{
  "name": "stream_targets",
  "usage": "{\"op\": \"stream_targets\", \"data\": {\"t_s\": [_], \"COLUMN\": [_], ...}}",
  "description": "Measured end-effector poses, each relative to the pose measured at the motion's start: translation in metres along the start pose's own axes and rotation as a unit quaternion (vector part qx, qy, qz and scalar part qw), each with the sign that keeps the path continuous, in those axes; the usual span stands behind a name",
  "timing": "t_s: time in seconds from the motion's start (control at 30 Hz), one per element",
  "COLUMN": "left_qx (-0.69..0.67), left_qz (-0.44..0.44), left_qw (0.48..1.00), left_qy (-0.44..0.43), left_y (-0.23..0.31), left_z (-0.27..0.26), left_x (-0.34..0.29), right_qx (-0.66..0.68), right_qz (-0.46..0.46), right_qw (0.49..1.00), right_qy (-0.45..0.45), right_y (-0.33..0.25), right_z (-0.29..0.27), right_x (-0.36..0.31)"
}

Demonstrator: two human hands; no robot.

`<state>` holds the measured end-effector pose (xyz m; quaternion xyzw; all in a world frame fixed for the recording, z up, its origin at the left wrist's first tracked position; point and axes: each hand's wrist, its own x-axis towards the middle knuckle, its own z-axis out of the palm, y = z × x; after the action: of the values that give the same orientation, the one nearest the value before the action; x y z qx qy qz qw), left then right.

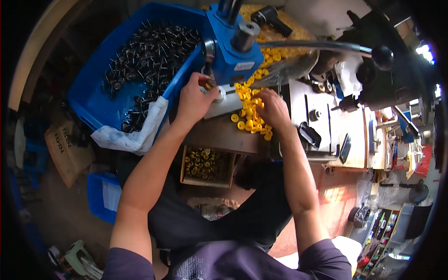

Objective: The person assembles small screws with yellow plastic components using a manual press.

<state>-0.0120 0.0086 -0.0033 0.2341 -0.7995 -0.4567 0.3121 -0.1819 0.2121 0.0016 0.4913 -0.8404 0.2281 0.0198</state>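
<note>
Brown benchtop (217, 139) spreads before us, with a blue press (233, 56) at its back and a blue bin (86, 86) of black shafted parts (154, 53) to the left. Our left hand (197, 100) has thumb and fingers closed round a small part (209, 86), mostly hidden, at the foot of the metal ram (209, 48). Our right hand (275, 111) curls into the loose yellow caps (249, 115) heaped beside the press; whether it grips one, we cannot tell. We judge a nipped fingertip the main danger: a pull on the lever (322, 45) could catch those left fingers. Holding the part askew could seat it crooked. Caps lie near the front edge, so a careless sweep could spill some.
</note>
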Motion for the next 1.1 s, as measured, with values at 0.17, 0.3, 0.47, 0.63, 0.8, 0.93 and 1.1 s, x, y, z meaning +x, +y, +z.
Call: {"op": "stream_targets", "data": {"t_s": [0.17,0.3,0.47,0.63,0.8,0.93,1.1], "left_qx": [-0.01,0.004,-0.009,-0.002,-0.011,-0.008,-0.04], "left_qz": [-0.102,-0.071,-0.098,-0.099,-0.078,-0.052,-0.071], "left_qw": [0.993,0.997,0.995,0.995,0.997,0.999,0.997], "left_qy": [-0.055,-0.022,-0.009,-0.032,-0.02,-0.007,-0.001], "left_y": [0.001,0.003,0.002,0.003,0.0,-0.003,-0.002], "left_z": [-0.009,-0.01,-0.012,-0.01,-0.011,-0.007,-0.004], "left_x": [-0.001,-0.001,-0.003,-0.003,-0.004,0.0,-0.001], "right_qx": [-0.047,-0.033,0.22,0.142,0.148,0.165,0.154], "right_qz": [-0.021,-0.027,-0.007,-0.073,-0.108,-0.154,-0.159], "right_qw": [0.998,0.994,0.963,0.969,0.972,0.962,0.963], "right_qy": [-0.037,0.096,0.158,0.186,0.149,0.153,0.151], "right_y": [0.009,0.001,-0.045,-0.068,-0.064,-0.071,-0.07], "right_z": [0.017,0.018,0.034,0.063,0.049,0.045,0.05], "right_x": [-0.001,0.001,0.015,0.029,0.02,0.019,0.016]}}
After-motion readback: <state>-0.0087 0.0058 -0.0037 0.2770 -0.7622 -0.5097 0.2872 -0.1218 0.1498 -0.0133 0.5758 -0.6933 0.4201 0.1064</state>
